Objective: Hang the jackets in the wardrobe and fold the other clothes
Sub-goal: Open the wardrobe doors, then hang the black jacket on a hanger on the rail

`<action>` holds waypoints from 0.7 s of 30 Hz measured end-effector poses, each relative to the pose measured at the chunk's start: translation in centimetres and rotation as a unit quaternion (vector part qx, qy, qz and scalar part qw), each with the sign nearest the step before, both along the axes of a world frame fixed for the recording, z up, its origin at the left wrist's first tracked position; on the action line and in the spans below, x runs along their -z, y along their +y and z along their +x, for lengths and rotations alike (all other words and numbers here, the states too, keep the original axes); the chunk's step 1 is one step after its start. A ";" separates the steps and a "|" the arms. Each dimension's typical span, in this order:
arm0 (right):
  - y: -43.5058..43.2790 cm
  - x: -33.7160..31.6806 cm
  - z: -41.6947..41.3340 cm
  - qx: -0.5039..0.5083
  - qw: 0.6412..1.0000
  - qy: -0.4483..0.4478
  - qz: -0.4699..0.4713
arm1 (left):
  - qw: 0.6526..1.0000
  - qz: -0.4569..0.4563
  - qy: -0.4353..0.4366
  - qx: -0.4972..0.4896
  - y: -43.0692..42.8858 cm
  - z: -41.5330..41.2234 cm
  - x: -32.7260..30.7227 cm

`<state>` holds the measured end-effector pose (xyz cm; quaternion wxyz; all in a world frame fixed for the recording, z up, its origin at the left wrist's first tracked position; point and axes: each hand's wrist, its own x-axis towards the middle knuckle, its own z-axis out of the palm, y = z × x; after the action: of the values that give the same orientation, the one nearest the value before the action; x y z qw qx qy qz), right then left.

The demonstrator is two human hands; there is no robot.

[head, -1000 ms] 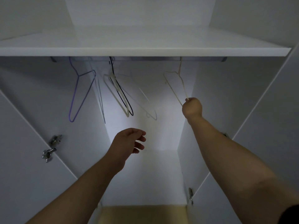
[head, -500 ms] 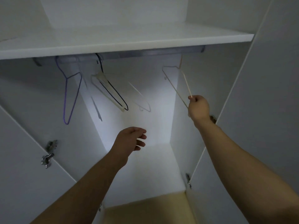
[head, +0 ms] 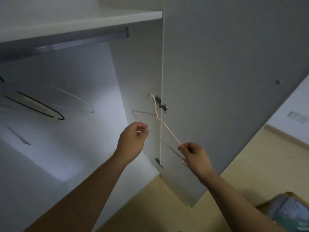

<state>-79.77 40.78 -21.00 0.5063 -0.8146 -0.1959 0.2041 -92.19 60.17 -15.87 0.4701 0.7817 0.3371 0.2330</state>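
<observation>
A thin cream wire hanger point(head: 164, 125) is off the rail and hangs in the air in front of the wardrobe's right side panel. My right hand point(head: 194, 155) pinches its lower right end. My left hand point(head: 133, 141) is raised to the hanger's left side, fingers curled at its lower wire. The grey hanging rail point(head: 80, 42) runs under the white shelf point(head: 83, 19). No jacket shows in this view.
A black-edged hanger point(head: 41, 109) and a pale wire hanger point(head: 80, 101) hang at the left inside the wardrobe. The open right door point(head: 225, 81) stands close beside my right hand, with hinges point(head: 163, 106). A box with light cloth point(head: 287, 213) sits on the floor, bottom right.
My right hand has lifted the cream hanger off the rail and drawn it down and outward. My left hand rose to its left side. My view swung right.
</observation>
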 end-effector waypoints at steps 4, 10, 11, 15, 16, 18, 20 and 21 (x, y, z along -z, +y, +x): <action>-4.3 1.4 0.9 0.009 0.998 0.045 -0.032 | 0.988 0.132 0.054 0.063 0.8 3.9 1.8; -6.1 2.1 1.8 0.010 0.997 0.027 -0.076 | 0.956 0.165 0.129 0.205 1.6 8.6 3.4; -6.2 2.0 1.7 0.005 0.996 0.013 -0.090 | 0.951 0.164 0.131 0.227 1.6 9.0 3.8; -7.0 1.4 0.1 0.008 0.990 -0.007 -0.144 | 0.931 0.147 0.154 0.297 1.7 9.8 5.5; -7.2 1.3 -0.3 0.017 0.987 -0.005 -0.157 | 0.924 0.157 0.154 0.313 1.7 9.9 6.0; -7.7 0.9 -1.4 0.045 0.985 0.018 -0.165 | 0.911 0.180 0.140 0.345 1.4 10.3 6.9; -7.8 0.6 -3.0 0.076 0.981 0.036 -0.173 | 0.900 0.168 0.122 0.383 0.9 10.8 7.6; -7.7 0.6 -4.2 0.100 0.977 0.036 -0.185 | 0.887 0.167 0.119 0.414 0.6 11.1 7.8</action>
<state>-83.94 33.08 -21.55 0.3713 -0.9018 -0.0534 0.2145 -81.12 60.73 -23.63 0.3426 0.9391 -0.0077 -0.0253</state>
